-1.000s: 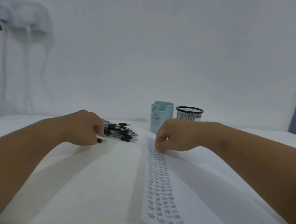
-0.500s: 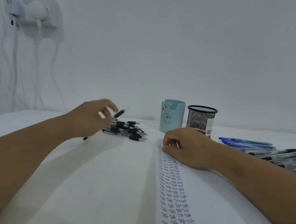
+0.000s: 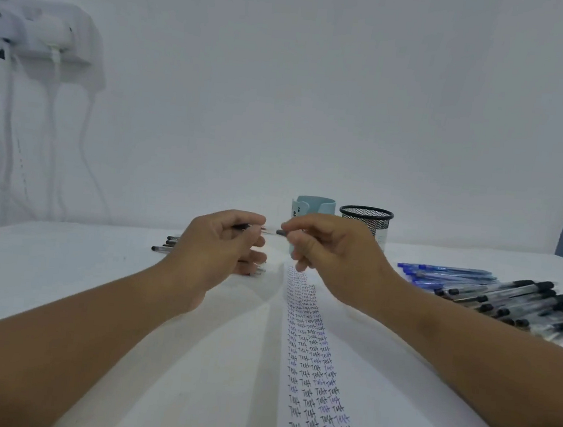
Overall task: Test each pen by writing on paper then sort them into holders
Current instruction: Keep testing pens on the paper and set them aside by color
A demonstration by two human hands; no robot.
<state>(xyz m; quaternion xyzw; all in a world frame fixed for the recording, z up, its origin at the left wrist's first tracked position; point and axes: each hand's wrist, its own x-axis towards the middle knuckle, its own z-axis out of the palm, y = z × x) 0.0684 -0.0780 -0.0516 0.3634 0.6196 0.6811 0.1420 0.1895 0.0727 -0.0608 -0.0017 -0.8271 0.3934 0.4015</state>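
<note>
Just above the table point(image 3: 60, 278), the left hand point(image 3: 217, 245) and right hand point(image 3: 328, 252) pinch opposite ends of one pen point(image 3: 270, 230), held level. Behind them stand the blue holder point(image 3: 322, 206) and mesh holder point(image 3: 366, 218); their contents cannot be seen. Rows of "Test" fill the paper point(image 3: 392, 406).

Handwritten "Test" repeated on a paper strip point(image 3: 314, 354) on the desk point(image 3: 122, 353).
The word "Test" fills the strip in rows, approx. 3–4 per row, running from near edge to far end; mostly black ink, w/ a few in blue/purple on the right side of rows. Far rows too small to read. Black mesh holder point(image 3: 367, 221) has a white label, print too small to read. Teal holder point(image 3: 311, 209) shows a bear face, no words.
</note>
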